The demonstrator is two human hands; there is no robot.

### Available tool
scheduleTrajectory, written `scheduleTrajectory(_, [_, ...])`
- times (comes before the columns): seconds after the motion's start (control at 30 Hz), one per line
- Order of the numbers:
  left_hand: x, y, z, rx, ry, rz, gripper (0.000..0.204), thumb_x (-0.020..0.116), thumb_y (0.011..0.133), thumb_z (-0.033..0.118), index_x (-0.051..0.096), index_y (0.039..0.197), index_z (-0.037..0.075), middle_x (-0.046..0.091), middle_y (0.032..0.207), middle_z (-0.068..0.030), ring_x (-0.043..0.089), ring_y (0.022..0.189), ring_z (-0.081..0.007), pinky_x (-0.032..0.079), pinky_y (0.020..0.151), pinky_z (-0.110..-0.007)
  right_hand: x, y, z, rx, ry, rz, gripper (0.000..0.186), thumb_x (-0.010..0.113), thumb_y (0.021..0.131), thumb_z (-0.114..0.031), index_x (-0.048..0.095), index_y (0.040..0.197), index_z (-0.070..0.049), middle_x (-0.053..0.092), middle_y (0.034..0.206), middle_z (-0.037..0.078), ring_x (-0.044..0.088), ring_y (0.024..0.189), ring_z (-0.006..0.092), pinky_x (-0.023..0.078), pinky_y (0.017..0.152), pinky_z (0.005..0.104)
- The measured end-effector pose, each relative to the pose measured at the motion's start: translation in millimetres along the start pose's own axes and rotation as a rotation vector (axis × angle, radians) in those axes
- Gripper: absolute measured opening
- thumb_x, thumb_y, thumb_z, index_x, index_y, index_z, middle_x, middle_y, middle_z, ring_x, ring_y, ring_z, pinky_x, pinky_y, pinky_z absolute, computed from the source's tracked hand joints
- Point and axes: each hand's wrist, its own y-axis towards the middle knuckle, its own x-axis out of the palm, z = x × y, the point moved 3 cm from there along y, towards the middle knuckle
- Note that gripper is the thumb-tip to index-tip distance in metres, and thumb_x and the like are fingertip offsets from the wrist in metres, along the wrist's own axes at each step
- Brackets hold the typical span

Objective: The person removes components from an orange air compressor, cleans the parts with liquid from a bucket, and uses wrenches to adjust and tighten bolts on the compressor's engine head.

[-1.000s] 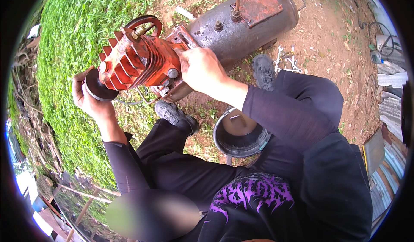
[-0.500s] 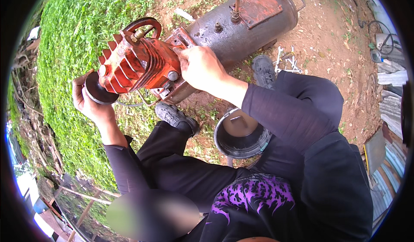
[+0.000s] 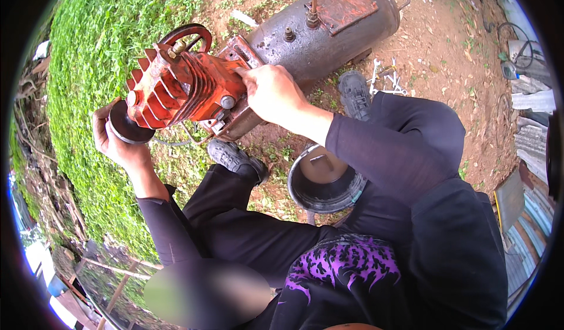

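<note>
An orange finned compressor pump head (image 3: 182, 89) sits at the left end of a dark cylindrical air tank (image 3: 294, 45). My left hand (image 3: 120, 148) is wrapped round the rim of a round black air-filter-like disc (image 3: 130, 123) on the pump's near left side; its thumb and fingers grip the edge. My right hand (image 3: 276, 95) is curled against the right side of the pump, fingertips pressed on its orange body above a bolt head (image 3: 227, 102). Whether a small part is under those fingertips is hidden. Behind the pump stands a spoked flywheel (image 3: 188, 36).
Between my legs is a black bucket (image 3: 299, 195) with murky brown liquid and a submerged object. Several wrenches (image 3: 376, 77) lie on the dirt beside my right shoe (image 3: 355, 94). Grass (image 3: 88, 83) spreads to the left; corrugated metal sheets (image 3: 529, 242) line the right.
The whole view has shifted slightly, so things appear a little further left. Both hands keep their places on the disc and the pump.
</note>
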Motion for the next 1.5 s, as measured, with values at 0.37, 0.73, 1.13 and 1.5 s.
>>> scheduleTrajectory(0.37, [-2.6, 0.8, 1.3, -0.021, -0.059, -0.007, 0.008, 0.059, 0.091, 0.005, 0.065, 0.090, 0.000, 0.066, 0.092, -0.0071, 0.062, 0.083, -0.0143, 0.051, 0.081, -0.030, 8.4, -2.1, -1.1, -0.036, -0.016, 0.013, 0.016, 0.056, 0.083, -0.012, 0.067, 0.084, -0.001, 0.068, 0.082, 0.025, 0.068, 0.084, 0.0428, 0.053, 0.077, 0.0515])
scheduleTrajectory(0.73, [4.2, 0.7, 5.1, 0.034, 0.007, 0.005, 0.014, 0.052, 0.092, 0.006, 0.064, 0.090, 0.000, 0.066, 0.091, -0.0071, 0.061, 0.081, -0.0149, 0.051, 0.080, -0.031, 7.5, 6.3, 22.2, 0.058, -0.079, 0.041, 0.018, 0.057, 0.083, -0.009, 0.069, 0.093, 0.001, 0.066, 0.082, 0.026, 0.068, 0.084, 0.0420, 0.054, 0.076, 0.0473])
scheduleTrajectory(1.13, [1.1, 0.4, 4.2, -0.049, -0.067, 0.006, 0.009, 0.059, 0.089, 0.005, 0.066, 0.093, 0.000, 0.066, 0.092, -0.0076, 0.063, 0.085, -0.0155, 0.051, 0.082, -0.031, 18.5, -10.1, 14.2, -0.106, 0.045, 0.087, 0.012, 0.057, 0.088, -0.006, 0.066, 0.092, 0.002, 0.064, 0.072, 0.022, 0.066, 0.069, 0.0389, 0.052, 0.063, 0.0429])
scheduleTrajectory(1.5, [0.5, 0.3, 0.6, -0.036, -0.084, -0.013, 0.010, 0.056, 0.090, 0.004, 0.065, 0.091, 0.000, 0.068, 0.095, -0.0094, 0.063, 0.085, -0.0167, 0.051, 0.084, -0.032, 17.3, -17.1, 21.0, -0.001, 0.115, 0.123, 0.008, 0.059, 0.084, -0.004, 0.060, 0.078, 0.002, 0.060, 0.068, 0.023, 0.063, 0.068, 0.0428, 0.049, 0.062, 0.0458])
